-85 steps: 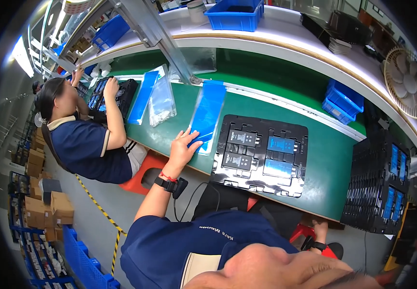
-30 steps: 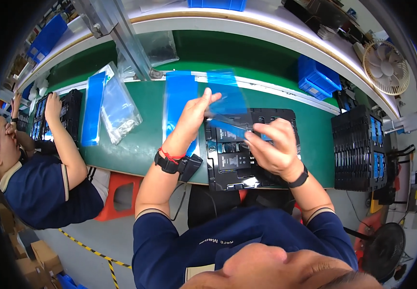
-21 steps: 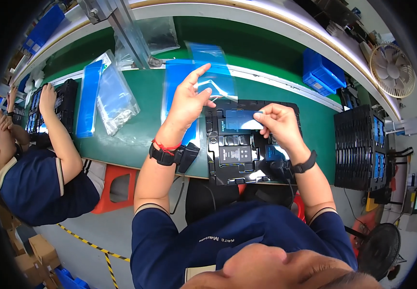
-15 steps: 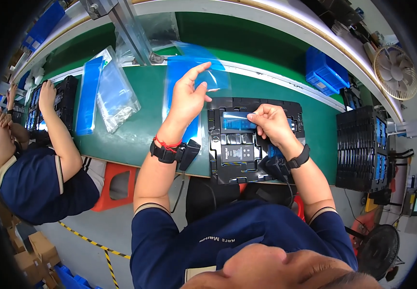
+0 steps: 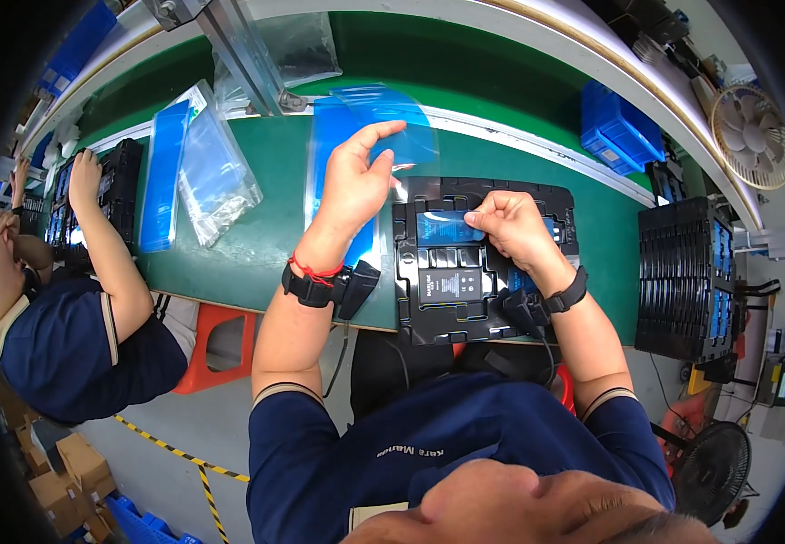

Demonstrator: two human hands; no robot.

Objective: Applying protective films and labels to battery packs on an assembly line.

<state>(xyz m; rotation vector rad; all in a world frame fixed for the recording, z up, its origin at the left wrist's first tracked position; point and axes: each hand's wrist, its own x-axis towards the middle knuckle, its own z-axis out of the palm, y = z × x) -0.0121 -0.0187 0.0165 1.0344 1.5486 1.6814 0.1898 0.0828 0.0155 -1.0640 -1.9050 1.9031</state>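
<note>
A black molded tray (image 5: 410, 331) lies in front of me with flat batteries in its pockets. One black battery (image 5: 450, 286) with pale print sits in the middle pocket. Above it, a glossy blue-tinted film (image 5: 445, 227) covers the upper left pocket. My right hand (image 5: 512, 227) pinches the right end of this film between thumb and fingertips. My left hand (image 5: 360, 181) is raised over the blue film sheets (image 5: 327, 136) left of the tray, its index finger stretched out and thumb apart. A small glint shows by its fingertips; I cannot make out what it is.
Left on the green bench are a blue sheet (image 5: 165, 172) and a clear plastic bag (image 5: 215, 186). Stacked black trays (image 5: 682, 281) stand at right, below a blue bin (image 5: 619, 131). A metal post (image 5: 243, 59) rises behind. A co-worker (image 5: 84, 335) sits at left.
The blue-tinted film lies flatter over its pocket, with my right hand still at its right end. My left hand stays nearly in place. The whole view has shifted slightly.
</note>
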